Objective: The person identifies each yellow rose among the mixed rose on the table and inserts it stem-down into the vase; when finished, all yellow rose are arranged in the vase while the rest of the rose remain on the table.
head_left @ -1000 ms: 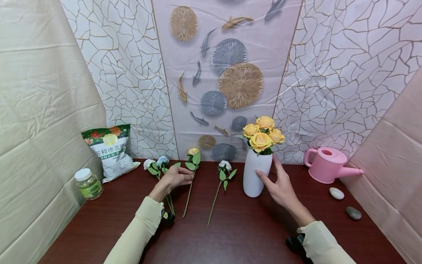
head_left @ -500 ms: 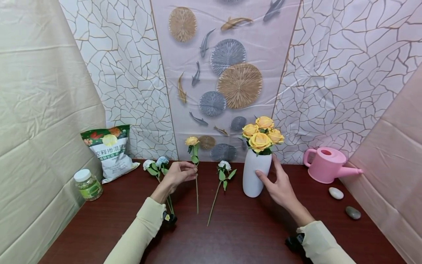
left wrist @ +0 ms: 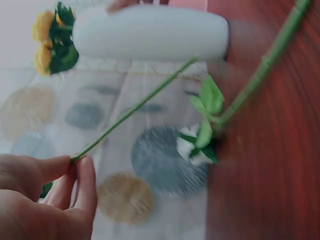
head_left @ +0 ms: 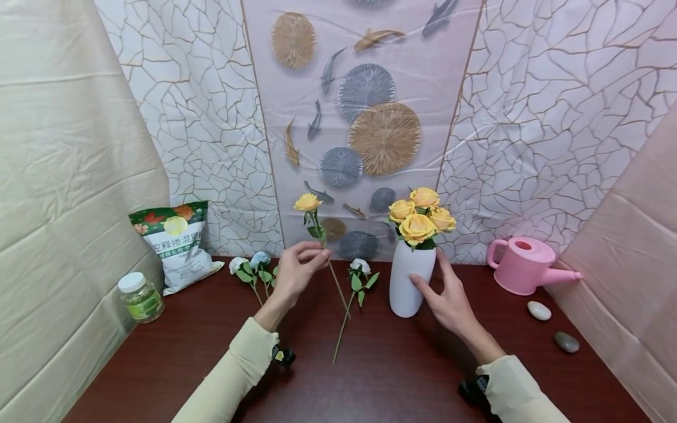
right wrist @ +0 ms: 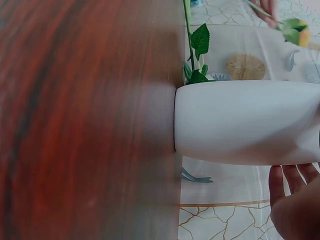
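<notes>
My left hand (head_left: 296, 273) pinches the green stem of a yellow rose (head_left: 308, 202) between thumb and fingers. The rose is raised off the table, bloom up, its stem slanting down to the right. In the left wrist view the bare stem (left wrist: 135, 109) sticks out past the fingertips. My right hand (head_left: 449, 299) holds a white vase (head_left: 408, 282) at its right side, thumb on the front. Upright on the table, the vase bears several yellow roses (head_left: 418, 227). Between the hands lies a white rose (head_left: 361, 266), its stem crossing behind or below the held one in the head view.
Left of my left hand lie a white rose (head_left: 238, 265) and a blue rose (head_left: 260, 259), stems partly hidden by the arm. Farther left stand a printed bag (head_left: 182, 249) and a lidded jar (head_left: 141, 298). On the right are a pink watering can (head_left: 523, 267) and two stones (head_left: 539, 310).
My left hand has lifted the yellow rose from the table and carried it up and slightly right, its stem now tilted. My right hand and the vase have stayed in place.
</notes>
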{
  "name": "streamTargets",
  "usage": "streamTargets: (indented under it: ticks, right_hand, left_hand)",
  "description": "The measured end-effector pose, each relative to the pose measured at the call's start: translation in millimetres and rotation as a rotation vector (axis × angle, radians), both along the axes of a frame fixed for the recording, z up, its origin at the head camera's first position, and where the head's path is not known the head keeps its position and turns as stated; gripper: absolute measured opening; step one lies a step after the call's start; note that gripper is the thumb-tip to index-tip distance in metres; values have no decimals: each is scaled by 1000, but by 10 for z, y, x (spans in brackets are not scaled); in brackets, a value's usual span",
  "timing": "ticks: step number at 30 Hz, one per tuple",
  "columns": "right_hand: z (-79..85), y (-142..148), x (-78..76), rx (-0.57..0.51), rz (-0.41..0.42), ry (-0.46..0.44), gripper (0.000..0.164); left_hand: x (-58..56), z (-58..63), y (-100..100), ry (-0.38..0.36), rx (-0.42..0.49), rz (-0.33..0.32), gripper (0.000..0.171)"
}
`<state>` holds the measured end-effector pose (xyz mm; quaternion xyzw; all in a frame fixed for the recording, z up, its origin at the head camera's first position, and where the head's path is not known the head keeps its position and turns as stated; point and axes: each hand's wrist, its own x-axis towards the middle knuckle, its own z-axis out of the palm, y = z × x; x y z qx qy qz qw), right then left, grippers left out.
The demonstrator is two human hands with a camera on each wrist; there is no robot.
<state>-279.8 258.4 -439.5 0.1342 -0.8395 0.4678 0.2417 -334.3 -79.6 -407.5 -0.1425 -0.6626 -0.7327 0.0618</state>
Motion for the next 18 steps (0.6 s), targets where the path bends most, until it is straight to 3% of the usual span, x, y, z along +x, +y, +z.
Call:
streamTargets:
  ticks: [5, 13, 18]
  right_hand:
    - [2, -14, 10, 0, -9, -20, 87]
    - [-9, 1, 9, 3, -15, -28, 89]
    - [-11, 1, 2, 8, -13, -23, 88]
  left_hand:
    - [53, 255, 168, 87, 74, 46, 37]
    - [94, 676, 498, 241, 293, 52, 34]
    - [118, 855, 670, 301, 422, 41, 30]
